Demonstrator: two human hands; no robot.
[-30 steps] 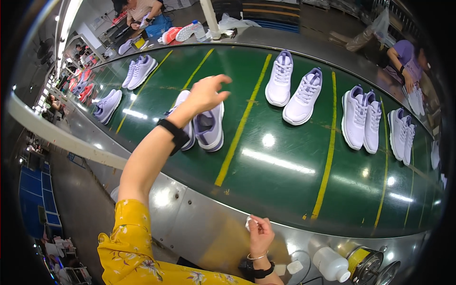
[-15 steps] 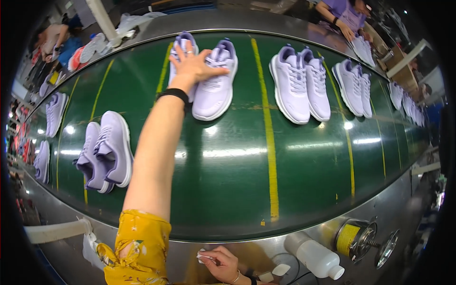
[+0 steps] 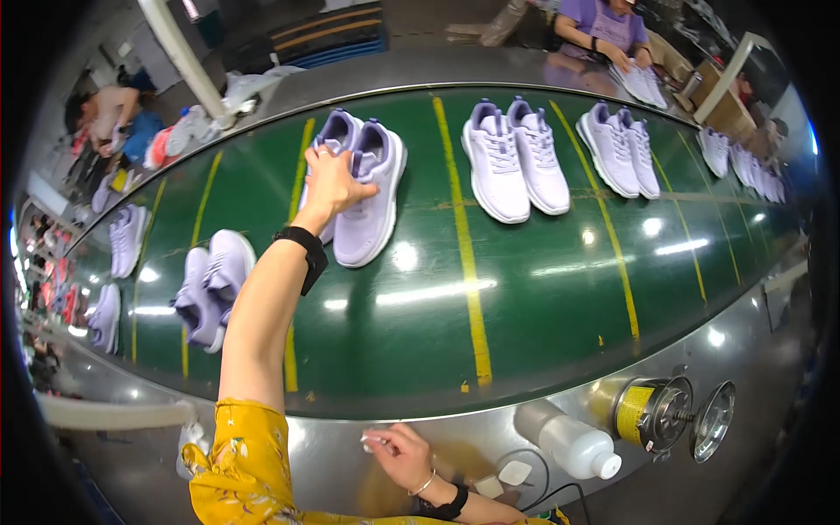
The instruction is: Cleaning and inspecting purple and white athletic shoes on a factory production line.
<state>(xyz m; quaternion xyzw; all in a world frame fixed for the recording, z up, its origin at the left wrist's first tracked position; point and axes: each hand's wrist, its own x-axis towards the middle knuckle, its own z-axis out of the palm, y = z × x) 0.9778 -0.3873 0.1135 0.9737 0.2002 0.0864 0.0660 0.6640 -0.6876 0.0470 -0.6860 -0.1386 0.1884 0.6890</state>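
Note:
My left hand [image 3: 329,184] reaches out over a green conveyor belt and is closed on a pair of pale lilac sneakers. Its thumb presses over the laces of the right sneaker [image 3: 372,223], and its fingers lie on the left sneaker [image 3: 341,128], which is partly hidden behind the hand. Both toes point toward me, and the two shoes sit tight side by side. At the metal edge near me, my right hand [image 3: 405,459] pinches a small white wad [image 3: 374,442], perhaps cloth or paper.
The green belt [image 3: 394,350] has yellow cross lines and carries more lilac pairs [image 3: 516,162] to the right and left [image 3: 210,284]. A white plastic bottle [image 3: 577,444] and a metal pot [image 3: 652,411] stand near right. Across the belt, a person [image 3: 604,35] handles shoes.
My left hand has gone from spread fingers over the two sneakers to a grip that squeezes them together. The pair now appears nearer me. My right hand still pinches the white wad.

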